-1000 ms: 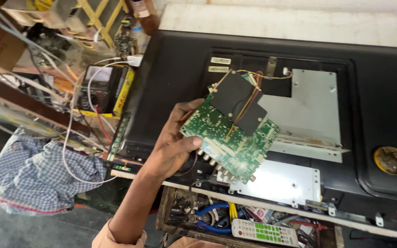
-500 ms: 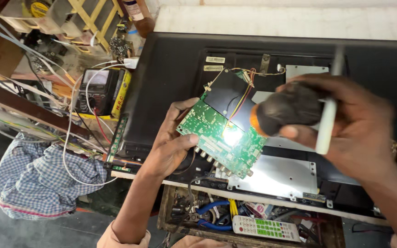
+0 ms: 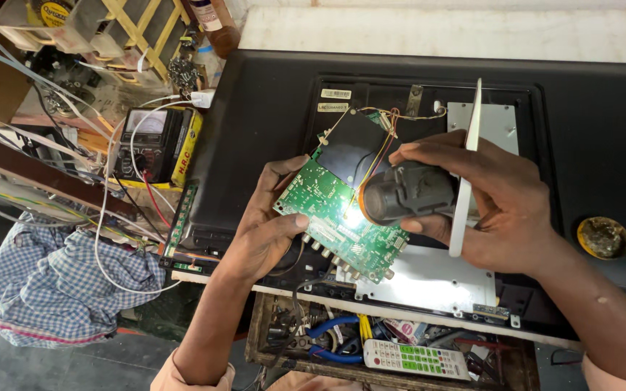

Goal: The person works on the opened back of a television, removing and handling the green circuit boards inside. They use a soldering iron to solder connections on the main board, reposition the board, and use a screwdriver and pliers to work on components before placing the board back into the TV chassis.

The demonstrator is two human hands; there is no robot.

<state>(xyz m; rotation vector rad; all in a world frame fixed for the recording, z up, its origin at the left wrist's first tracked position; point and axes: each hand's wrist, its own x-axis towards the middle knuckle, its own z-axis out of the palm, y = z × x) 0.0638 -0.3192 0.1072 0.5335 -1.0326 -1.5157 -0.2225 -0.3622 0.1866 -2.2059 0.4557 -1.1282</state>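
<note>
The right hand and torch hide part of the circuit board; the remote control keys are illegible.

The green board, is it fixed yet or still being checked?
Still being checked. Done: the board is lifted off the black TV back, wires still joined. In hand: the left hand holds it while the right hand shines a torch on it. Left: it is not yet back on the metal plate.
</note>
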